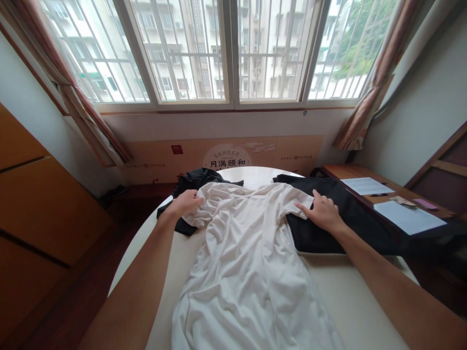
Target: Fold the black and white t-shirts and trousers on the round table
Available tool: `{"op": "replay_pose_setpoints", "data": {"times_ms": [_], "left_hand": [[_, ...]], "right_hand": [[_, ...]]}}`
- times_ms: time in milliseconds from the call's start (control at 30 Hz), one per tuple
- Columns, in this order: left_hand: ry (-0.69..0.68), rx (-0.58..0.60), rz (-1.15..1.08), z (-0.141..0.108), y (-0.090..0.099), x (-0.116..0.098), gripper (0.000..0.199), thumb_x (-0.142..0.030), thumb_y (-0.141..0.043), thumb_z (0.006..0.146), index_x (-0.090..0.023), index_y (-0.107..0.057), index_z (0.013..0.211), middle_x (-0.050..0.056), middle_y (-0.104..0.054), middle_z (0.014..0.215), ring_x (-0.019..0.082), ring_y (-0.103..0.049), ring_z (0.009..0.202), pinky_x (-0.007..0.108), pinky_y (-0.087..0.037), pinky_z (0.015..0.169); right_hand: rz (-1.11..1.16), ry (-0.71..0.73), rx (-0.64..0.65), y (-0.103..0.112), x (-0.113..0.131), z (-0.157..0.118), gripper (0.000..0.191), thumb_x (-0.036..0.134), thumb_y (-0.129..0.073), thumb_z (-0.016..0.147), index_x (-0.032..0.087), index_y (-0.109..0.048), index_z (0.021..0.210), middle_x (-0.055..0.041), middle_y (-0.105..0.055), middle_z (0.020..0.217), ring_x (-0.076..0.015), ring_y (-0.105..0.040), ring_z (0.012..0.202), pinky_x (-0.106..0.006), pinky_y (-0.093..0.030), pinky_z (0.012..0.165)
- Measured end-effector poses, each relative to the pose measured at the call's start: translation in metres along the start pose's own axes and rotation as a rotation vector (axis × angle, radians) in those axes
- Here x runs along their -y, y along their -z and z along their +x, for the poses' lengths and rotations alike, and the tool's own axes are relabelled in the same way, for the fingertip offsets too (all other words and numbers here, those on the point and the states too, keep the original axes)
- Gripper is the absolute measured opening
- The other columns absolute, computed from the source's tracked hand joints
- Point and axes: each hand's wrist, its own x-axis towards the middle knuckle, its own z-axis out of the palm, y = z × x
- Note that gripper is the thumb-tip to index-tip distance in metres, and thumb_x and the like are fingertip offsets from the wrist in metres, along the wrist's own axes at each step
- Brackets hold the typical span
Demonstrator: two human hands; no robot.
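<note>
- The left hand [185, 204] is up on the white short-sleeved garment [248, 272], right at the near sleeve fold! Its fingers [195, 201] curl over the cloth, close together, but whether they are pinching or just resting, I can't tell from here.
- Over on the other side, the right hand [321, 213] is flat on the opposite sleeve, with its fingers [304, 207] spread wide and no fold caught between them.
- The garment lies face-up and rumpled down the middle of a round cream surface [350, 296], and its lower end runs off the bottom of the view. Mattress or tabletop? Impossible to say.
- Black clothing [321, 228] sticks out from under it on both sides, and the white cloth hides so much that I can't tell whether it's one piece or several.
- On the right stands a wooden tabletop [359, 171] with two white sheets of paper [408, 217], a pen [379, 194] and a pink card [425, 204]. A small packet [403, 200] beside them is too small to make out.
- Behind it all, a printed cardboard panel [226, 160] leans under a barred window [233, 53], framed by patterned curtains [379, 82].
- A dark shape [111, 197] sits low in the shadow on the left, too dim to name.
</note>
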Motion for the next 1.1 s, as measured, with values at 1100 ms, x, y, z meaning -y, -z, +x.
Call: {"op": "replay_pose_setpoints", "data": {"times_ms": [1100], "left_hand": [[-0.361,-0.004,0.229,0.041,-0.035,-0.094,0.018,-0.030,-0.067,0.084,-0.020,-0.077,0.096,0.014,-0.074,0.119,0.039,-0.062,0.117,0.051,-0.041,0.105]], "right_hand": [[-0.159,-0.037,-0.111,0.011,-0.023,0.001,0.046,0.041,-0.050,0.100,0.014,-0.066,0.133,-0.0226,-0.066,0.130,-0.0432,-0.058,0.120,-0.057,-0.047,0.095]]}}
